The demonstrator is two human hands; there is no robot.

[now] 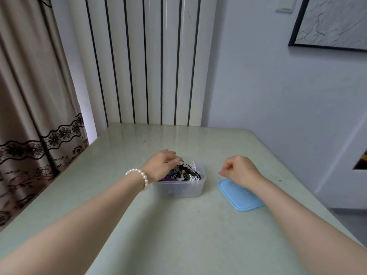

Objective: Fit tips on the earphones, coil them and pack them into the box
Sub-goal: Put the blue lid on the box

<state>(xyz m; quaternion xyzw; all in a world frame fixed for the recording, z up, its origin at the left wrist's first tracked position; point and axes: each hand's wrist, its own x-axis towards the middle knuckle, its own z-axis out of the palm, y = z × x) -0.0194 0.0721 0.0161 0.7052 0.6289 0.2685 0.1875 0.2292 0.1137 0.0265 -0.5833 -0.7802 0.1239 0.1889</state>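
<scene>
A translucent plastic box (190, 188) stands at the middle of the table, filled with a tangle of earphones (186, 172) in black, white, purple and teal. My left hand (160, 165), with a pearl bracelet on its wrist, reaches over the box's left side. Its fingers bend down into the tangle and its fingertips pinch a black cable. My right hand (239, 168) hovers to the right of the box with its fingers curled in and nothing in them. Its wrist lies over the far end of the blue lid (241, 197). No loose ear tips are visible.
The pale green table (178, 231) meets a striped panel wall at the back, and its right edge runs close to a wall. A patterned curtain (29, 116) hangs along the left edge. The blue lid lies flat to the right of the box.
</scene>
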